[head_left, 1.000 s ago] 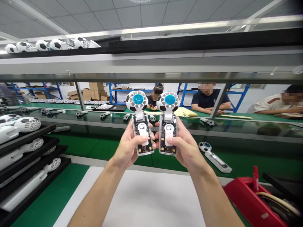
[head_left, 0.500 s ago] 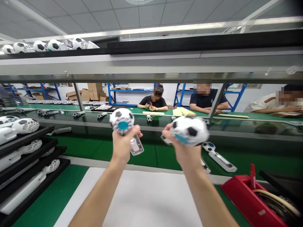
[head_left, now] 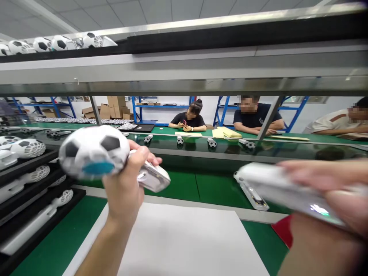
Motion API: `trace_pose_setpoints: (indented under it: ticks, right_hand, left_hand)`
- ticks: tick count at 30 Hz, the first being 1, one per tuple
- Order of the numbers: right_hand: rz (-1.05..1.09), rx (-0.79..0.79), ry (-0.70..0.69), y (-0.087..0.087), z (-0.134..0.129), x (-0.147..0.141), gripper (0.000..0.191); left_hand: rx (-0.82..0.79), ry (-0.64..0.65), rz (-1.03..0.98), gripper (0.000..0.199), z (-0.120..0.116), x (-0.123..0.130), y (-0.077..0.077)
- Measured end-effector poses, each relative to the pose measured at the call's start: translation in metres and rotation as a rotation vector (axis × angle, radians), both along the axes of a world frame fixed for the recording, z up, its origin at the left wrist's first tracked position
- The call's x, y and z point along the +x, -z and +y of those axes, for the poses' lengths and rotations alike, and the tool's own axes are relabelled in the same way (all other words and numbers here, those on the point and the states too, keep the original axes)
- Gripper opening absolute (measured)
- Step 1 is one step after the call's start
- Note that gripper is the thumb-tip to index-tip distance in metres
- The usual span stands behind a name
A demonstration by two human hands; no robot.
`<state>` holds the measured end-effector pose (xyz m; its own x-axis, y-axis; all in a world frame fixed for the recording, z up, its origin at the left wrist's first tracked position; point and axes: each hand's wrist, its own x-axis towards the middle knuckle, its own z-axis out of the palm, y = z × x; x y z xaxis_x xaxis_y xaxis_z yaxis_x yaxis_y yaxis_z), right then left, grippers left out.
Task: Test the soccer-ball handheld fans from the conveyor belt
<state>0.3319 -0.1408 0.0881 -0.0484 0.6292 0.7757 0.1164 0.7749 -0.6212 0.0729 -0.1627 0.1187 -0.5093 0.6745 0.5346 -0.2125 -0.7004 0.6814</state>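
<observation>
My left hand (head_left: 123, 191) is closed round the neck of a white device with a soccer-ball head (head_left: 92, 151). The ball has black patches and a blue disc on its underside, and its white handle (head_left: 153, 177) sticks out past my fingers. At the right, my right hand (head_left: 313, 172) grips a white handle-shaped device (head_left: 264, 180), blurred by motion. A small white-green light glows on it near my thumb; its far end is out of view. Below its tip, another white device (head_left: 254, 195) lies on the green belt (head_left: 181, 188).
Black trays (head_left: 71, 195) of similar devices are stacked at the left. White paper (head_left: 184, 237) covers the near bench. A red bin (head_left: 283, 230) shows partly behind my right arm. Soccer-ball devices (head_left: 212, 143) stand along the far line, where several co-workers (head_left: 188, 119) sit.
My left hand has moved left and closer with its device. My right hand has swung right and closer; its device now shows the handle side with a lit light instead of the ball.
</observation>
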Motion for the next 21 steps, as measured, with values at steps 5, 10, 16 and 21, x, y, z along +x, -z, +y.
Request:
trace_pose_setpoints:
  ticks: [5, 10, 16, 21]
  right_hand:
    - [0.203, -0.188, -0.021, 0.0, 0.048, -0.032, 0.031]
    - [0.171, -0.687, 0.051, 0.051, 0.114, -0.056, 0.027]
    - [-0.113, -0.817, 0.267, 0.127, 0.155, -0.05, 0.023]
    - [-0.434, -0.883, 0.52, 0.153, 0.162, -0.044, 0.023]
  left_hand:
    - [-0.545, 0.623, -0.187, 0.019, 0.047, -0.004, 0.018]
    - [-0.606, 0.661, -0.247, 0.011, 0.065, 0.006, 0.033]
    - [-0.541, 0.706, -0.132, 0.013, 0.055, 0.005, 0.025]
    - [-0.455, 0.712, -0.064, 0.01, 0.051, 0.001, 0.022]
